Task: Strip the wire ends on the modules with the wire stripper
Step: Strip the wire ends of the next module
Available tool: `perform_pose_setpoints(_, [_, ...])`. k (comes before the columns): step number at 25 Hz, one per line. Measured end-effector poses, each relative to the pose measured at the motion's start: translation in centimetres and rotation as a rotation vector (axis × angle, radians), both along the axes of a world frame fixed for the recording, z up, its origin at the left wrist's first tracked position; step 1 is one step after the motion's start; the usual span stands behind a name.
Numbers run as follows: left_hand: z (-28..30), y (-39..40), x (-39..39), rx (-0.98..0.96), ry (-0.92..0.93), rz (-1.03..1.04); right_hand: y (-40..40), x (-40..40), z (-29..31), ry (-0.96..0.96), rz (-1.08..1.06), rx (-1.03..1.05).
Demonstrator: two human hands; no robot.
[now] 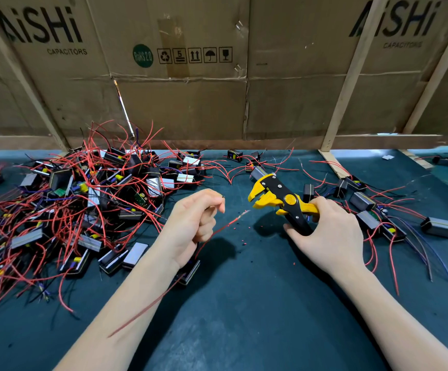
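While both forearms reach forward over the dark desk (244,317), the left hand (193,226) is raised with wrist bent, fingers curled round a red wire (225,226) whose bared tip points right. That wire's module (189,271) hangs just under the wrist. Near it, apart from the wire tip, the right hand (327,234) grips the handles of the yellow-and-black wire stripper (279,199), jaws facing left. A tangled pile of modules (83,199) lies to the left.
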State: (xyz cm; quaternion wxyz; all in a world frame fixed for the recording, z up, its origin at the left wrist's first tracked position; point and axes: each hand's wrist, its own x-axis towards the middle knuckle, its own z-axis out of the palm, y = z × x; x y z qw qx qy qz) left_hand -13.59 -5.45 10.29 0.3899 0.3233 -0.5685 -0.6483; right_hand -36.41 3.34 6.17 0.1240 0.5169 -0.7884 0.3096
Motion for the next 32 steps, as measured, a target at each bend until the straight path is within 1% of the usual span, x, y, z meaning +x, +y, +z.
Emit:
perform_pose_setpoints(8, [-1.4, 2.2, -2.2, -0.082, -0.155, -0.161, 0.1, 0.0, 0.0, -0.007, 0.002, -0.002])
perform_pose_setpoints(10, [-1.6, 2.3, -2.2, -0.182, -0.224, -0.172, 0.1, 0.0, 0.0, -0.004, 0.004, -0.005])
perform_pose_setpoints(12, [-1.6, 2.0, -2.0, -0.321, -0.342, -0.140, 0.2, -0.1, 0.0, 0.002, 0.009, -0.014])
perform_pose_setpoints(13, [-1.8, 1.8, -1.8, -0.359, -0.390, -0.128, 0.1, -0.1, 0.0, 0.004, 0.010, -0.015])
perform_pose_setpoints(18, [-2.6, 1.9, -2.3, -0.311, -0.458, -0.116, 0.0, -0.1, -0.1, 0.021, 0.010, 0.001])
perform_pose_setpoints(23, [-3.4, 2.1, -2.5, -0.219, -0.430, -0.167, 0.1, -0.1, -0.1, 0.021, 0.014, -0.016])
perform_pose_setpoints(29, [-3.8, 1.7, -2.4, -0.218, -0.378, -0.174, 0.2, -0.1, -0.1, 0.021, 0.010, -0.002])
perform_pose_setpoints(32, [-3.8, 2.2, -2.5, -0.282, -0.352, -0.223, 0.2, -0.1, 0.0, 0.016, 0.011, -0.005])
